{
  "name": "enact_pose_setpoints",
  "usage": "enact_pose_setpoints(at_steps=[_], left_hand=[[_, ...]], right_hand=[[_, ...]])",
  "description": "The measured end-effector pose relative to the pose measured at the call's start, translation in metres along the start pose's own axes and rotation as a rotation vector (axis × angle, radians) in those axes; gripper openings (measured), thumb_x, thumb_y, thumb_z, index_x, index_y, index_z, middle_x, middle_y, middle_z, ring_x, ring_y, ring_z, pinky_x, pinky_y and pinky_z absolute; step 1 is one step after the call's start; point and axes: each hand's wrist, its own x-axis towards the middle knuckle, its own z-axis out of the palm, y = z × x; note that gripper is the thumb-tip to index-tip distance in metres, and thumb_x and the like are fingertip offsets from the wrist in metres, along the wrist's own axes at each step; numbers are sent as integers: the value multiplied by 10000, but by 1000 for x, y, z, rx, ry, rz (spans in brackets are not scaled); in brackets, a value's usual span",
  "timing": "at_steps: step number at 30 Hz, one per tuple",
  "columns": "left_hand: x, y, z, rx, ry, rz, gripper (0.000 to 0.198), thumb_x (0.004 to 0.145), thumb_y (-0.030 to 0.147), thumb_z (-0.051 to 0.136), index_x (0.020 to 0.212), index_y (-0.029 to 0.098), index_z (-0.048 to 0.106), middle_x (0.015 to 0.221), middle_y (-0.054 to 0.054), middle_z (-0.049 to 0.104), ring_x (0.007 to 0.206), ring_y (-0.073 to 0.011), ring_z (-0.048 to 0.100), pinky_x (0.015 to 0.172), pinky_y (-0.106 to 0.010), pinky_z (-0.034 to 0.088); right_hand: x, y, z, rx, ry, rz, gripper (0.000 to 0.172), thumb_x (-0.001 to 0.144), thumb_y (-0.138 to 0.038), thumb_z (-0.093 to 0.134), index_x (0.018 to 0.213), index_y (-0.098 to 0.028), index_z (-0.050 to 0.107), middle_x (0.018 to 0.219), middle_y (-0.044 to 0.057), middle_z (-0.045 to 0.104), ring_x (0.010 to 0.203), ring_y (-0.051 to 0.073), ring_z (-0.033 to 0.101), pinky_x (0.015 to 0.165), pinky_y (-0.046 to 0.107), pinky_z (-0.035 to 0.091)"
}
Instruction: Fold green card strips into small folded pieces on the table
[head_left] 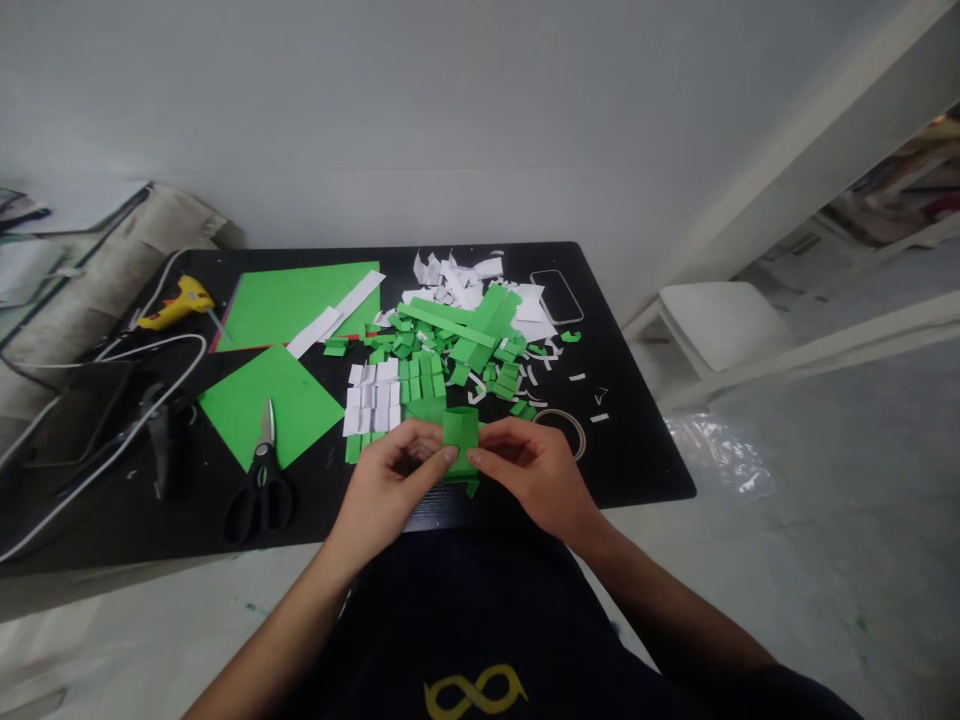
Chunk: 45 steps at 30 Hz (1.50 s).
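Between my two hands, near the table's front edge, is a small folded piece of green paper (pixel 461 430). My left hand (pixel 401 470) pinches its left side with thumb and fingers. On the right side, my right hand (pixel 532 465) grips the same piece, thumb toward me. Just beyond lie rows of folded white paper pieces (pixel 373 392) and folded green paper pieces (pixel 422 378). A heap of green paper strips (pixel 480 330) and white scraps (pixel 457 280) lies farther back. Black-handled scissors (pixel 262 475) rest to the left, blades on a green paper sheet (pixel 277 405).
A yellow glue gun (pixel 180 303) with a white cable (pixel 199 345) lies at the left, near a larger green sheet (pixel 300 300). A tape roll (pixel 562 430) and a clear phone case (pixel 556 296) are on the right. A white stool (pixel 720 325) stands beyond the black table (pixel 637 440).
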Motion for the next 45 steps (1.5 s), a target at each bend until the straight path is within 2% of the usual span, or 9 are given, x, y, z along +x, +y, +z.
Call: enact_pose_setpoints(at_steps=[4,8,16,20,23,29,33,36,45], left_hand=[[-1,0,0,-19,0,57,43,881,188,765,915,213,759,738,21,720,628,-105,623,589,-189,503],[-3,0,-3,-17,-29,87,84,912,179,723,932,224,790,774,3,739,653,-120,643,598,-203,509],[-7,1,-6,71,-81,239,207,989,129,645,954,247,811,954,-32,787,813,-144,716,660,-221,526],[-11,3,-5,173,-32,366,234,998,92,623,987,244,801,982,-37,787,899,-159,736,756,-253,567],[-13,3,-6,243,-8,423,246,992,68,624,1025,240,796,1013,-49,787,942,-177,748,810,-290,586],[-16,3,-7,230,-37,427,236,996,88,614,1049,238,789,1065,-64,795,975,-199,757,821,-312,600],[-20,-2,0,113,105,341,196,959,127,724,1110,253,726,1019,-19,798,984,-176,764,884,-285,612],[-23,-4,5,170,180,293,213,937,145,783,1113,257,743,975,9,803,903,-140,768,838,-234,611],[-23,1,8,246,233,344,130,918,162,815,1012,246,784,946,14,824,837,-135,772,761,-230,622]], right_hand=[[0,-2,0,-3,30,-35,163,755,-253,942,841,-239,804,801,-16,792,758,149,752,719,255,606],[-1,-6,-3,18,-36,-28,34,822,-231,856,842,-253,840,836,-2,804,793,160,752,758,281,598],[-5,-13,-10,16,-75,15,172,868,-191,722,884,-274,872,898,13,843,863,174,772,803,302,605],[-5,-14,-7,71,-76,0,189,844,-275,844,1033,-277,844,950,16,845,938,191,790,866,321,630],[-4,-12,-3,23,-80,10,198,812,-323,899,990,-256,844,915,23,840,884,194,790,815,315,640],[-9,-11,1,-103,6,-94,97,868,-325,863,933,-255,848,888,19,845,835,206,800,772,325,656],[-15,-12,3,-279,73,-280,71,921,-245,815,977,-274,847,927,15,854,840,205,800,807,333,653],[-18,-13,4,-341,90,-395,97,940,-212,803,996,-284,839,943,5,854,841,195,795,825,322,650],[-18,-15,5,-320,108,-337,121,905,-213,837,983,-303,857,928,4,859,827,218,805,812,353,673]])
